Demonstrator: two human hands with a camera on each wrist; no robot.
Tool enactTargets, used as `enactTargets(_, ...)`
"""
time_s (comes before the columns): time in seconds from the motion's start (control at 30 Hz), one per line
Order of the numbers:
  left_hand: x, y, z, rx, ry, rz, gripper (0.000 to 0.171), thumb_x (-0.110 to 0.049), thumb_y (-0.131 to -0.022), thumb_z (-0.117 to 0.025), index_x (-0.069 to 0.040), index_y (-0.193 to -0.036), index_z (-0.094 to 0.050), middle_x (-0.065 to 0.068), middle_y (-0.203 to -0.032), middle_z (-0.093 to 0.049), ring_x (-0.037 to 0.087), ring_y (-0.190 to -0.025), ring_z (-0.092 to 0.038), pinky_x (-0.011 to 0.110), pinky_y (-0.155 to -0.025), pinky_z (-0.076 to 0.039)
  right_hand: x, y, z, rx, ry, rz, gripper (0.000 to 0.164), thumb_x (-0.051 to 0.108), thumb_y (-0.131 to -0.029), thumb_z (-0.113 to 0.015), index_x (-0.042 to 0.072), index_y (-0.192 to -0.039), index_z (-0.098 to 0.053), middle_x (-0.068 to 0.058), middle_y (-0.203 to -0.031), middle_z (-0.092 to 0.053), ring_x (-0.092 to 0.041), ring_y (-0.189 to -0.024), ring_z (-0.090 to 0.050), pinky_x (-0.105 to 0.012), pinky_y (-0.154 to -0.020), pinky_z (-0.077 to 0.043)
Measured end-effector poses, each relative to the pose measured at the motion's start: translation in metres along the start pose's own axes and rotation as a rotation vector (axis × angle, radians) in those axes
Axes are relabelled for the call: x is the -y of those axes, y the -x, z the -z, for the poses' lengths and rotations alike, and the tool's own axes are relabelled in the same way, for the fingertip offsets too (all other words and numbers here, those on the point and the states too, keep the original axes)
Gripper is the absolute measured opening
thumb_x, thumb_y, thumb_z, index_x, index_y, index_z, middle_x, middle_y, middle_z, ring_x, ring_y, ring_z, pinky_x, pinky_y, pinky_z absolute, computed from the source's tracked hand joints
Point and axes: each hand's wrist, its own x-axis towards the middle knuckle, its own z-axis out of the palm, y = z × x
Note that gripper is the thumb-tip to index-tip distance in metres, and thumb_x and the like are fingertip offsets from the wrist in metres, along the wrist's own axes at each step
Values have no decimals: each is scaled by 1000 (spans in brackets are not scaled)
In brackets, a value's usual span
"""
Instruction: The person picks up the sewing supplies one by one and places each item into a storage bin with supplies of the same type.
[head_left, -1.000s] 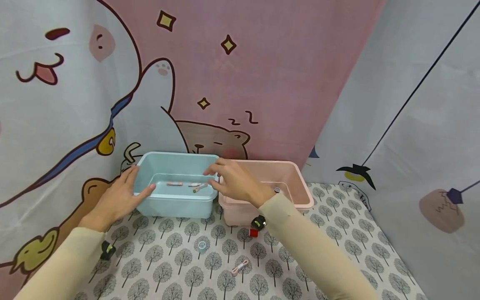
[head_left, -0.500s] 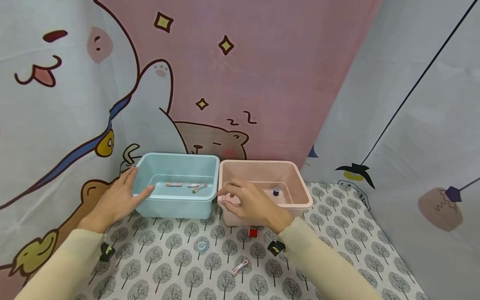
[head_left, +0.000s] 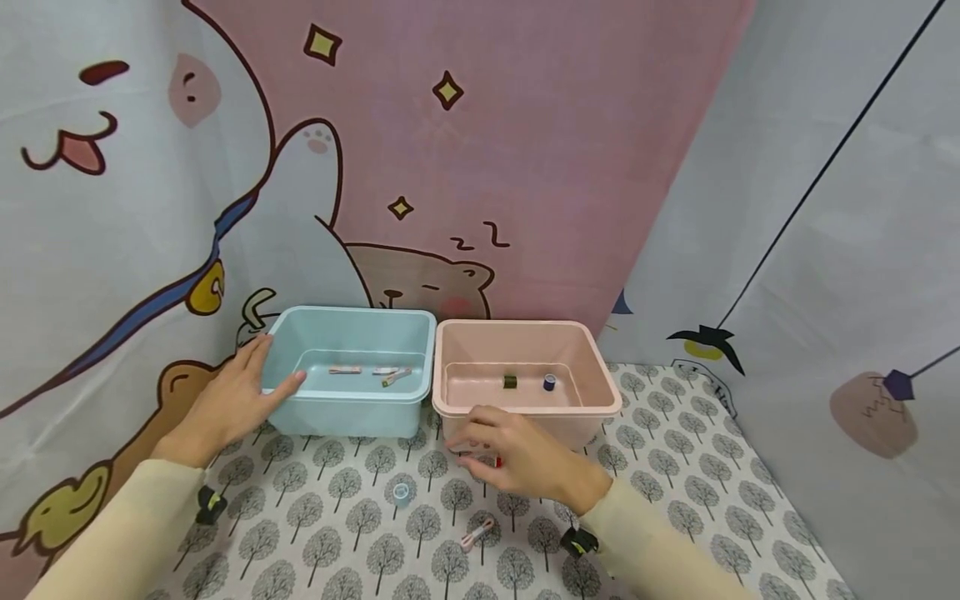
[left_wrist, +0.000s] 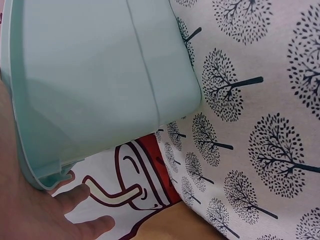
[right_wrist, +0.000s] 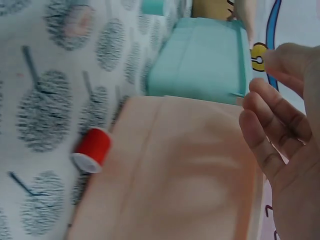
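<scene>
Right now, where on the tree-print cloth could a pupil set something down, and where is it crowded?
Bare cloth lies right of the pink bin, up to the pale backdrop, and between the left sleeve and light-blue spool. Crowded: just in front of the pink bin, where the right grip partly hides the red thread spool in the head view.

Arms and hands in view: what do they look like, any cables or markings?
A person's ungloved left hand and right hand, with pale-yellow long sleeves. A small black device with a yellow-green mark shows near each wrist. No cables are visible.
</scene>
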Motion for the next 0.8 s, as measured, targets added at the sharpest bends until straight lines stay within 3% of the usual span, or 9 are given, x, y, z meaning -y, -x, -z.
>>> enactTargets(0.17, -1, 0, 1, -4, 0, 1, 114, -76, -116, -49, 2, -186, -6, 39, -191, -11, 73, -166, -29, 95, -125, -33, -1, 14, -11, 44, 46, 4, 29, 24, -105, -88, 23, -134, -84, 5, -131, -80, -10, -115, -78, -25, -105, -66)
enactTargets(0.5, 1, -1, 0, -2, 4, 2, 115, -77, -115, -50, 2, -186, -6, 38, -191, -10, 73, -167, -28, 94, -126, -33, -3, 36, -27, 223, -30, -122, 30, 32, -110, -83, 26, -139, -83, 8, -139, -78, -12, -118, -79, -27, -108, -66)
enactTargets(0.8, 5, -3, -3, -21, 26, 4, 116, -81, -114, -47, 0, -187, -6, 35, -193, -11, 71, -167, -28, 96, -124, -31, -4, 53, -41, 324, -46, -194, 39, 42, -106, -87, 35, -144, -81, 15, -138, -75, -4, -119, -72, -26, -108, -63)
